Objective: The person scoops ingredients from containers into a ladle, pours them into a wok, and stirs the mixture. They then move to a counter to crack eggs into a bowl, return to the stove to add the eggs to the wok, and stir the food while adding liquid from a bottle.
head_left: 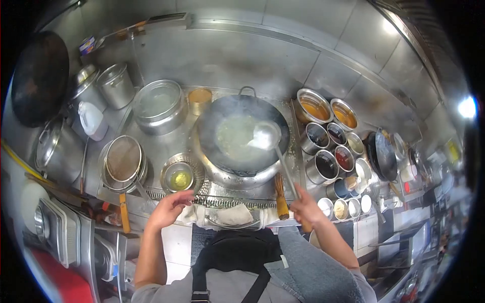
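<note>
The right hand (305, 208) is closed round the handle of a long-handled metal ladle (265, 135), whose round bowl sits over the right part of a large black wok (212, 121). The wok, with 1 loop handle at its far edge, stands on the stove in the middle of the steel desk (298, 174); steam rises from its cloudy, pale green liquid (232, 134).

The left hand (172, 208) is partly open, its fingers loosely bent, just below a small round steel bowl (179, 177) of yellow liquid; whether its fingertips touch anything, I cannot tell. That bowl rests within a perforated metal strainer (201, 166). To its left, a round mesh sieve (124, 157) lies over a metal pot.

Beyond these stand a wide steel pot (160, 123) and a small tan container (200, 101). A brush with a yellow handle (282, 208) lies between the wok and the right hand. On the right, 2 steel bowls of orange liquid (314, 108) (344, 115) stand behind a cluster of round containers with dark, red and pale contents. A folded pale cloth (235, 215) lies at the near edge.
</note>
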Available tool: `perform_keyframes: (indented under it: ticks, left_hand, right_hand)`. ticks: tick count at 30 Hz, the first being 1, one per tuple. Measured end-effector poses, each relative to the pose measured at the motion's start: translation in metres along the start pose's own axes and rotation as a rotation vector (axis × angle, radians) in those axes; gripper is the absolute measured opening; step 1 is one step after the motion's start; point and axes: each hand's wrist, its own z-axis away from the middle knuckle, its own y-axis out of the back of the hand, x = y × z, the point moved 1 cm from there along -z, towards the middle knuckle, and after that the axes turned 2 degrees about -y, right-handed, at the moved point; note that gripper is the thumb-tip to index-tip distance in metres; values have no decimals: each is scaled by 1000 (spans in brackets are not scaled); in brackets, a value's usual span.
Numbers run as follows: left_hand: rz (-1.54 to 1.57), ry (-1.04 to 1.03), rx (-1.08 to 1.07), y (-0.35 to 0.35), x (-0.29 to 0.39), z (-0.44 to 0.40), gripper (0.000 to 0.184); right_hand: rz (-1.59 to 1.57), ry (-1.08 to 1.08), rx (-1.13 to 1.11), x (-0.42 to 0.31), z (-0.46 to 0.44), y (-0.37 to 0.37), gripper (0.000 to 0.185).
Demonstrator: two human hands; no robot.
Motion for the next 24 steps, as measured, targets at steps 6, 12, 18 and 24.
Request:
perform_keyframes:
  ticks: [6,12,18,24]
  left_hand:
    - [87,46,152,26,-59,74,60]
    - [126,182,187,8,-101,146,57]
    - [140,474,139,-16,-236,172,53]
    - [-20,801,64,-8,-307,192,45]
  right_hand:
    - [-154,15,-158,11,-98,-16,83]
    - [782,183,265,10,-70,-63,75]
    - [-187,-191,-231,-26,-95,-29,78]
    - [718,-35,150,-16,-45,-86,81]
